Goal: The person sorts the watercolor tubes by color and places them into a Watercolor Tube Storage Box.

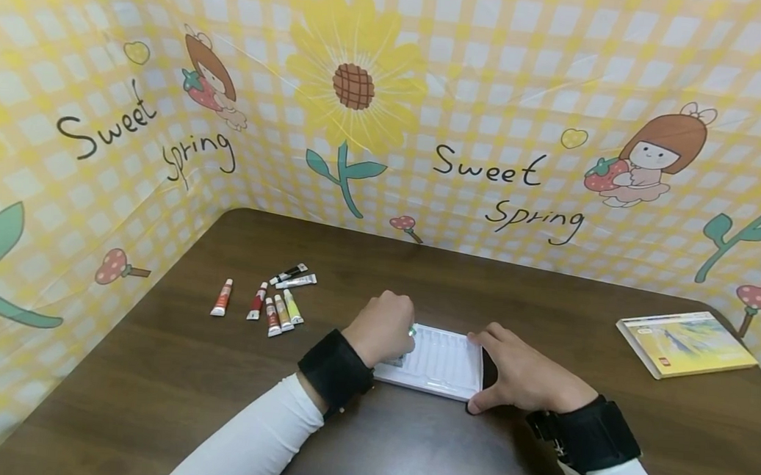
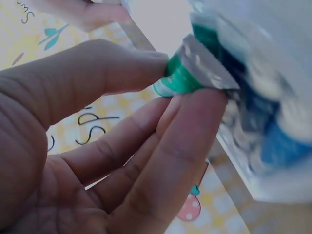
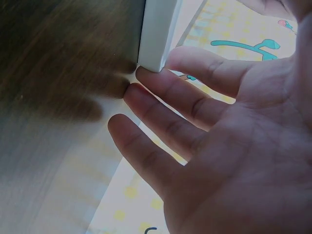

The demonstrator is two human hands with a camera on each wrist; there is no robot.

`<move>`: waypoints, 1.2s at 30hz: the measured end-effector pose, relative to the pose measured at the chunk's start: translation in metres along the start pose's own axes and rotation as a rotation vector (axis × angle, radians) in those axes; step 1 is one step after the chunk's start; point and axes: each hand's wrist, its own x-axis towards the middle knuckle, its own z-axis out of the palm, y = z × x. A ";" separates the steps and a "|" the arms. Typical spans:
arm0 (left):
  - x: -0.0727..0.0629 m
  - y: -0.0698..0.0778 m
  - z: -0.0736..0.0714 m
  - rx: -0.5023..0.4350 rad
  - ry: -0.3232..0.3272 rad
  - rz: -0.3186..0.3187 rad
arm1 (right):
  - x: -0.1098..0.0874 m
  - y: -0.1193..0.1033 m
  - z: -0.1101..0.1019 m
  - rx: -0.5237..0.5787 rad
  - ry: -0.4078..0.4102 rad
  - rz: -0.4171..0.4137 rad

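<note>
My left hand (image 1: 382,327) is over the left end of a white plastic tray (image 1: 444,363) with narrow slots. Its thumb and fingertips pinch the flat crimped end of a small green paint tube (image 2: 181,73), seen in the left wrist view. Beside that tube, more paint tubes (image 2: 287,144), one with a blue band, sit in the tray, blurred. At the tray's right end, my right hand (image 1: 530,373) holds it with the thumb at the near corner and a finger at the far corner. The other fingers (image 3: 146,146) stretch out beside the tray.
Several loose paint tubes (image 1: 282,311) in red, yellow and other colours lie left of the tray. An orange-red tube (image 1: 221,298) is apart from them, further left. A yellow box (image 1: 687,345) lies at the right. Patterned cloth (image 1: 497,91) hangs behind the brown table (image 1: 418,453).
</note>
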 end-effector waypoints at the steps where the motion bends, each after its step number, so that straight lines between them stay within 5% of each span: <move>1: 0.001 0.003 0.002 -0.001 0.000 0.004 | 0.000 0.000 0.000 0.000 0.002 -0.002; 11: 0.008 0.022 0.014 0.079 0.010 0.056 | 0.000 0.002 0.000 -0.006 0.026 -0.019; 17: 0.010 0.027 0.019 0.136 0.023 0.031 | 0.000 0.001 0.000 -0.003 0.026 -0.012; 30: 0.006 0.022 0.020 0.291 0.141 0.044 | 0.002 0.002 -0.001 -0.008 0.022 -0.006; 36: 0.003 0.019 0.018 0.294 0.121 0.010 | 0.002 0.002 -0.001 -0.009 0.025 -0.014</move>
